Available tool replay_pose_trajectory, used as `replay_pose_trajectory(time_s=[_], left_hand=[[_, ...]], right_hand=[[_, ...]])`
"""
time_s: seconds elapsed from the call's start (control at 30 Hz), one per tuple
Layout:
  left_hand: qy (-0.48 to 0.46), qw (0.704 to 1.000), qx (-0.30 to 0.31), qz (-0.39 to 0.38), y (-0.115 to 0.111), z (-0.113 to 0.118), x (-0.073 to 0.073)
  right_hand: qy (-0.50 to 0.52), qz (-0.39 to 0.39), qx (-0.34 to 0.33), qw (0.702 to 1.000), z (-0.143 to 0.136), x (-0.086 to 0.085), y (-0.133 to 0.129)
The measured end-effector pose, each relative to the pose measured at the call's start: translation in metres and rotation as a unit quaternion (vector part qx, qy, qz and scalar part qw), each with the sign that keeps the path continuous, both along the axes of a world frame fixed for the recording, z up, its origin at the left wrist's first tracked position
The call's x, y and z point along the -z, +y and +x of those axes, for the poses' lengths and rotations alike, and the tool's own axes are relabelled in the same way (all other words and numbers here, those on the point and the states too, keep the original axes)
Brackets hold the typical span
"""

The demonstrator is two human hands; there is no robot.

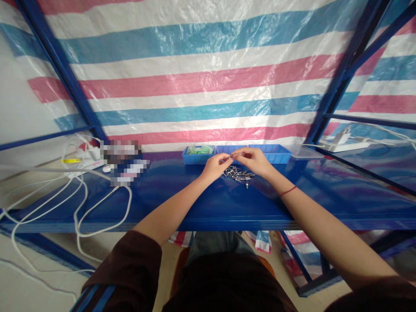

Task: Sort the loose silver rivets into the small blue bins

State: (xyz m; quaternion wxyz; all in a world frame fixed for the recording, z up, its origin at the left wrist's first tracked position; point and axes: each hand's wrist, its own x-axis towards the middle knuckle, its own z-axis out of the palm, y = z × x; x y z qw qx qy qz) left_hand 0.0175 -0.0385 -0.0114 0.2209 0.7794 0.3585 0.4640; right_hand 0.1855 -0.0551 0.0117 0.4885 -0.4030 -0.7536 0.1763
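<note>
My left hand point(217, 165) and my right hand point(251, 159) meet above the blue table point(201, 203), fingertips pinched together. Between them is something small and dark, too small to make out. Just below the hands lies a loose pile of thin metal pieces point(238, 174), which look like rivets or pins. One short silvery piece point(247, 185) rests apart at the pile's near side. Behind the hands stand blue bins: the left bin point(185, 158) contains a green packet point(199, 149), the middle bin point(224, 148) is partly hidden by my hands, and the right bin point(282, 157) reaches farther right.
White cables point(86, 195) and a power strip point(89, 160) spread over the table's left side, beside a blurred-out item point(130, 171). Another power strip point(349, 145) sits at right. Blue frame posts point(338, 82) and a striped plastic sheet point(201, 82) enclose the back.
</note>
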Motion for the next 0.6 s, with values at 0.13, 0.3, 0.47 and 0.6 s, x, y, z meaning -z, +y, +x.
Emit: replay_pose_trajectory(time_s=[0.13,0.3,0.47,0.6], left_hand=[[-0.009,1.0,-0.017,0.015,0.0015,-0.0014,0.0007],[-0.016,0.999,-0.026,0.012,-0.0006,-0.0018,-0.0012],[-0.033,0.999,-0.018,-0.015,-0.0022,-0.0015,-0.0024],[-0.05,0.999,-0.005,-0.02,-0.0028,-0.0013,-0.0032]], right_hand=[[-0.032,0.008,0.023,0.999,0.0026,-0.0001,0.0009],[-0.092,-0.006,0.031,0.995,0.0038,0.0012,0.0004],[-0.112,-0.045,0.011,0.993,0.0029,0.0011,-0.0016],[-0.105,-0.092,-0.018,0.99,-0.0007,0.0,-0.0055]])
